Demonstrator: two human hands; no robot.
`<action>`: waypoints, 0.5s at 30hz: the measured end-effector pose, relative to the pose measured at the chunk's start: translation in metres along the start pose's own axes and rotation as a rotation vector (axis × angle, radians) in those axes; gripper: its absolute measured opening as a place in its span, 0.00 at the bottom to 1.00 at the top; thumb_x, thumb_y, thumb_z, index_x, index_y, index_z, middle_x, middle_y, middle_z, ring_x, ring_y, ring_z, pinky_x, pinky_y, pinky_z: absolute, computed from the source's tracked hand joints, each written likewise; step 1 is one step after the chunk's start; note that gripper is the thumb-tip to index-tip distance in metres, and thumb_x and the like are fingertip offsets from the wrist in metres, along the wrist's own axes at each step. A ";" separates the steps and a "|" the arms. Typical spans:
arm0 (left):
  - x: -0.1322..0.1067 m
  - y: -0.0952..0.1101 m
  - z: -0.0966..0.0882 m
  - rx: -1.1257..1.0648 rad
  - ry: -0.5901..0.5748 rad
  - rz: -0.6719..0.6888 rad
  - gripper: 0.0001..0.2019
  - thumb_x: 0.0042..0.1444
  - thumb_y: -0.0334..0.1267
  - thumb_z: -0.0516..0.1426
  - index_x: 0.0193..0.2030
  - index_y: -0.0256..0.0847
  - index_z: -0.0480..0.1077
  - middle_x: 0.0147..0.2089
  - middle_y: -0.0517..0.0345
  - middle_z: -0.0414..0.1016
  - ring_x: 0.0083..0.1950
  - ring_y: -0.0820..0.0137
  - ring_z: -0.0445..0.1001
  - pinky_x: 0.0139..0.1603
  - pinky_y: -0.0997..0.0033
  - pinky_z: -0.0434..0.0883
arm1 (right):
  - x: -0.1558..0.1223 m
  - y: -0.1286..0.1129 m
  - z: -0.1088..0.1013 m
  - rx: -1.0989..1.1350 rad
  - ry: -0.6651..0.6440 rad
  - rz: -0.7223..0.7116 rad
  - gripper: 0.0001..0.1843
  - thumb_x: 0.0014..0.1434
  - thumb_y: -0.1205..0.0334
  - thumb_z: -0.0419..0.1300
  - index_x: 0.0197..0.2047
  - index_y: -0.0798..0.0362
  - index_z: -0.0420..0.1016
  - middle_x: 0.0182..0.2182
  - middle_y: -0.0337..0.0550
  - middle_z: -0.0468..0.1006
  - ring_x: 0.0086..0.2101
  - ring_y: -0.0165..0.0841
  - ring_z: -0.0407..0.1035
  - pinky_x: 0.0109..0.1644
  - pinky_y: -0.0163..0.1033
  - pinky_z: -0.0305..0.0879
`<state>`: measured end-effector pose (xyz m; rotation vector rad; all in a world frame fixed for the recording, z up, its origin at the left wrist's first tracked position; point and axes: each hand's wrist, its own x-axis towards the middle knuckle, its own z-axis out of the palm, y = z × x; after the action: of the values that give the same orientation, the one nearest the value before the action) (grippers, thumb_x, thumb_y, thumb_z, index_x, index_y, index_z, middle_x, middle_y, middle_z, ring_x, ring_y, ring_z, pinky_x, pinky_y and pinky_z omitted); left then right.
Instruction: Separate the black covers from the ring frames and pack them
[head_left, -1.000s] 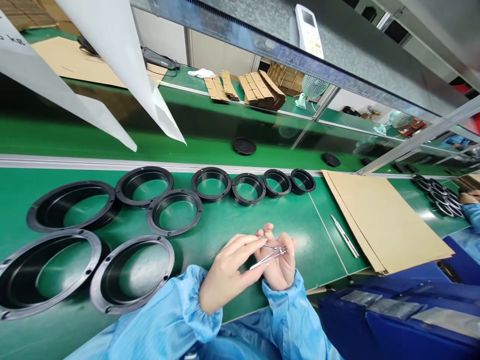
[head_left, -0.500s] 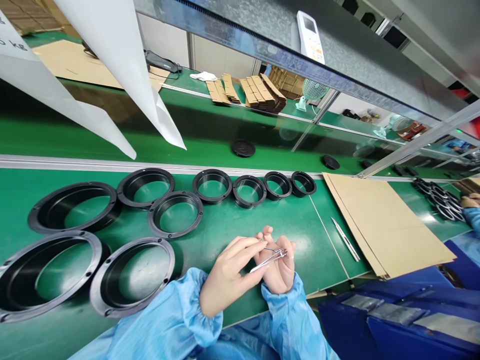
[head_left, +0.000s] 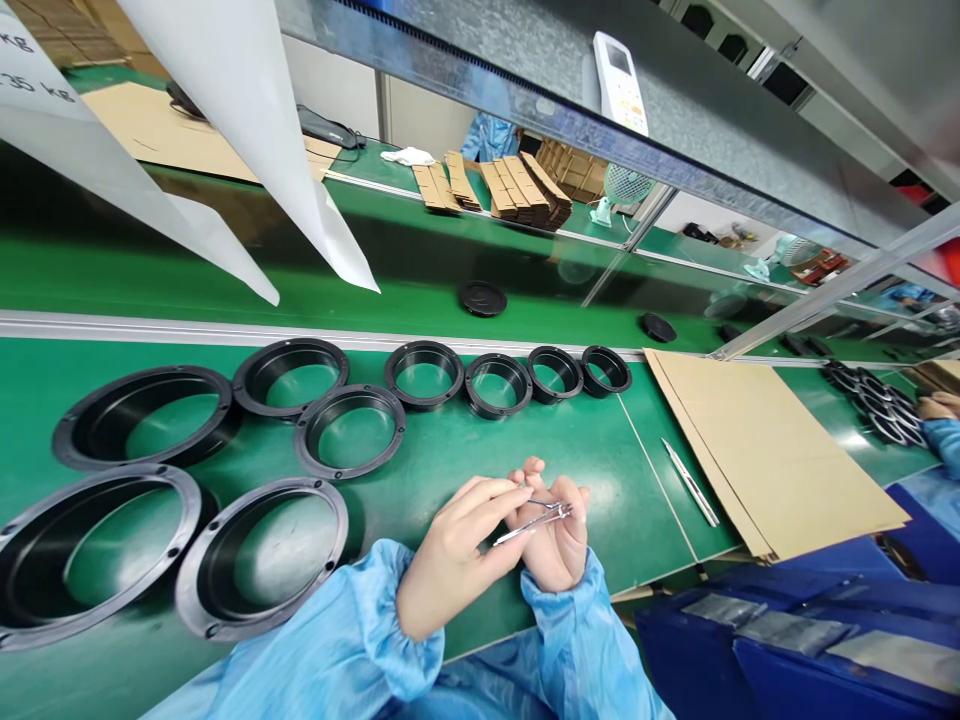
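My left hand (head_left: 457, 550) pinches silver nail clippers (head_left: 529, 524) between thumb and fingers, with the lever raised away from the body. The clippers' jaw end meets the tip of a finger or thumb of my right hand (head_left: 559, 545), which is turned palm up. The right hand's fingers are bent and apart, and no object shows in its palm. Both hands are above the green table's front edge. Left of them stand several black flanged rings, the nearest being one ring (head_left: 350, 432) and a larger ring (head_left: 262, 558).
Smaller black rings (head_left: 499, 386) line the back of the green table (head_left: 450, 450). To the right lie a white pen-like tool (head_left: 690, 482) and cardboard sheets (head_left: 772, 450). Blue bins (head_left: 810, 640) stand below. White paper (head_left: 255, 130) hangs at upper left. Another person's hand (head_left: 939, 405) shows at far right.
My hands and the nail clippers stay in almost the same pose. A person in blue has come into view behind the glass. The camera view has shifted slightly.
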<state>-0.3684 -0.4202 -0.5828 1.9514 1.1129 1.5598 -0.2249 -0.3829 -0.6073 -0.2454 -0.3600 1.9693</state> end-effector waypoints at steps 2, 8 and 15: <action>0.001 0.001 0.000 0.000 0.005 -0.005 0.19 0.60 0.28 0.61 0.57 0.44 0.71 0.52 0.52 0.77 0.53 0.67 0.74 0.52 0.66 0.76 | 0.000 0.000 -0.001 -0.001 -0.007 -0.001 0.25 0.54 0.45 0.70 0.20 0.49 0.64 0.47 0.32 0.74 0.49 0.31 0.71 0.54 0.41 0.70; 0.002 0.001 0.000 0.004 0.013 0.001 0.17 0.60 0.28 0.61 0.55 0.41 0.71 0.50 0.52 0.77 0.51 0.67 0.75 0.51 0.68 0.76 | 0.000 0.001 -0.002 0.044 -0.049 0.018 0.22 0.56 0.47 0.70 0.20 0.48 0.67 0.47 0.32 0.75 0.50 0.31 0.70 0.55 0.40 0.69; 0.002 0.000 0.001 0.009 0.036 0.005 0.14 0.60 0.29 0.61 0.52 0.41 0.72 0.48 0.52 0.78 0.49 0.67 0.75 0.49 0.68 0.76 | 0.000 0.001 -0.002 0.021 -0.021 0.013 0.24 0.55 0.47 0.70 0.20 0.49 0.65 0.47 0.33 0.74 0.49 0.31 0.71 0.53 0.41 0.72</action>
<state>-0.3673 -0.4184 -0.5824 1.9407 1.1327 1.6009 -0.2249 -0.3829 -0.6094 -0.2144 -0.3512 1.9888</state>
